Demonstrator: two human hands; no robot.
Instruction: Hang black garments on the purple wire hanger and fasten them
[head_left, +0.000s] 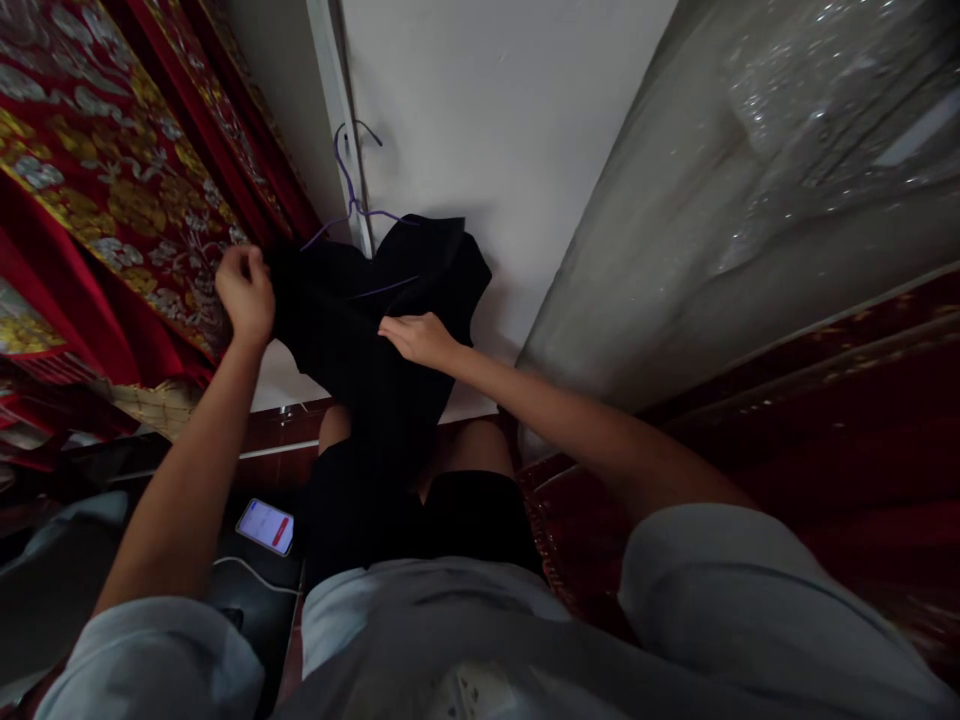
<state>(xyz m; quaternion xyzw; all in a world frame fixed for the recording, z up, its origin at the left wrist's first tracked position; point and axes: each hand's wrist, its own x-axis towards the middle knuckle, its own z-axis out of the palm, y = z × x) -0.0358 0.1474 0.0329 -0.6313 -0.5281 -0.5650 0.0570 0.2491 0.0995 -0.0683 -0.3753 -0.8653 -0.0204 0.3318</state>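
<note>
Black garment on a purple hanger, right hand pinching its front

Black garment (341, 335) hangs in front of the person's knees, against a pale panel (510, 110). Cloth so dark that folds and seams mostly vanish; type of garment unclear. Its lower end merges with the black shorts (480, 510), so the hem cannot be traced.

Purple hanger (350, 180): hook and sloping shoulders show, plus a short run of lower bar; the rest is covered by cloth. What the hook catches on, if anything, cannot be made out.

Right hand (420, 340): thumb and fingers pinch the garment near its middle. Left hand (247, 295): fingers curled at the garment's left edge; cannot tell whether cloth is caught in them.

Left side: red brocade cloth (150, 190), cut off by the frame. Lower left: lit phone (266, 527), screen text illegible; white cable (255, 572) nearby, one end lost in shadow. Right: clear plastic wrap (780, 110), contents indistinct.
</note>
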